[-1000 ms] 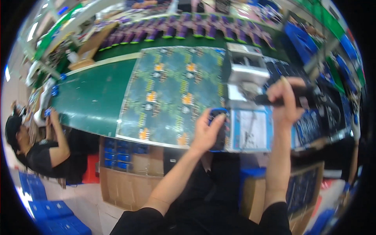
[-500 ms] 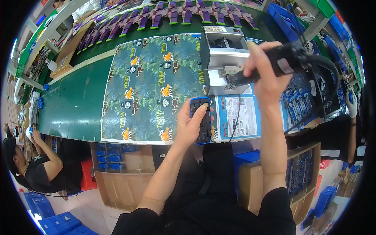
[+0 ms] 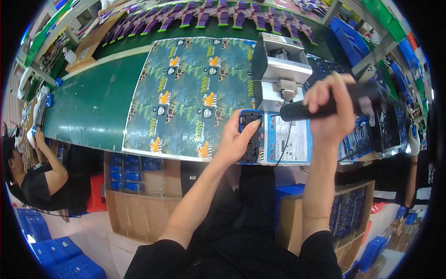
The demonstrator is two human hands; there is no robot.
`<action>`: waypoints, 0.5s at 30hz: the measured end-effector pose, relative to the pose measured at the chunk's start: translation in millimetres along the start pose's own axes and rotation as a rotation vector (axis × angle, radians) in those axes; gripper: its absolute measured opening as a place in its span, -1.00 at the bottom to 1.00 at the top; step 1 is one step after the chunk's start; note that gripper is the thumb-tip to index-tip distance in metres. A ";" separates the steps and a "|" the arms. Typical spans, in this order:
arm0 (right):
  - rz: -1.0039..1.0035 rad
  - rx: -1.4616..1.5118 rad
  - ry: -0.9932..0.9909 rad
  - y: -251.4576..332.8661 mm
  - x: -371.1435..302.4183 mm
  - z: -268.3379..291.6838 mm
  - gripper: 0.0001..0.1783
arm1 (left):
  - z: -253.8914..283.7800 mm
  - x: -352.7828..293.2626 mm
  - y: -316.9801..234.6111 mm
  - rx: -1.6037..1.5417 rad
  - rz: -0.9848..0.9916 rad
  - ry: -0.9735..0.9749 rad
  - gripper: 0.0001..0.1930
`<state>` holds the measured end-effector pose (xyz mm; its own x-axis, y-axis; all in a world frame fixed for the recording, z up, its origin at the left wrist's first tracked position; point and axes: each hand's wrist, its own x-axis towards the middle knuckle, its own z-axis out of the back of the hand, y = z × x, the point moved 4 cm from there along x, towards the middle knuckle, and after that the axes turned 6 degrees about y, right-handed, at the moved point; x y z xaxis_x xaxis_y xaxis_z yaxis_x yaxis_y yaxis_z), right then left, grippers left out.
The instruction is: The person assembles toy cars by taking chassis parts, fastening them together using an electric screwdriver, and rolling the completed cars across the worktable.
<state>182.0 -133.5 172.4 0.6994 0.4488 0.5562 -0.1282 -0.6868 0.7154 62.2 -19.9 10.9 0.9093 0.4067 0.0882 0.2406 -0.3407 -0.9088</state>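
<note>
The blue-edged casing (image 3: 252,145) lies in the left hand (image 3: 234,138).

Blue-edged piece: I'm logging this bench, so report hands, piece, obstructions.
Left hand gripping blue-edged piece, black side up. Right hand closed round black tool. Silver machine close beyond tool's left end.

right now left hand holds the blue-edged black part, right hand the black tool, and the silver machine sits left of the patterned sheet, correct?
Not quite: the head view shows the silver machine right of the patterned sheet. The left hand does hold the blue-edged black part, and the right hand the black tool.
</note>
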 end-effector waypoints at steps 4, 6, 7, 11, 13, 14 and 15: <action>0.101 0.096 0.143 3.2 -19.6 -22.6 -0.90 | 4.0 -1.0 1.1 0.011 -0.001 -0.001 -0.77; 0.130 0.063 0.166 -2.7 -23.2 -31.0 -0.88 | 5.9 -0.6 1.3 0.044 -0.041 -0.011 -0.76; 0.128 0.062 0.169 -5.5 -24.1 -32.9 -0.88 | 5.8 -0.9 1.2 0.042 -0.043 -0.012 -0.76; 0.126 0.014 0.195 -17.7 -27.8 -37.5 -0.84 | 4.7 0.1 3.4 0.076 -0.066 -0.026 -0.75; 0.160 -0.084 0.137 -22.1 -32.0 -40.3 -0.83 | 4.2 0.7 6.3 0.073 -0.062 -0.036 -0.74; 0.126 -0.092 0.138 -25.3 -35.5 -43.6 -0.80 | 3.9 -0.2 5.3 0.048 -0.067 -0.058 -0.76; 0.146 -0.232 0.260 -27.2 -37.0 -47.5 -0.86 | 3.8 -1.1 4.0 0.023 -0.071 -0.081 -0.78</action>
<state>126.2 -104.3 152.4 0.4643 0.5060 0.7269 -0.3898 -0.6202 0.6808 60.9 -18.5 5.6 0.8597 0.4964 0.1208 0.2949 -0.2890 -0.9108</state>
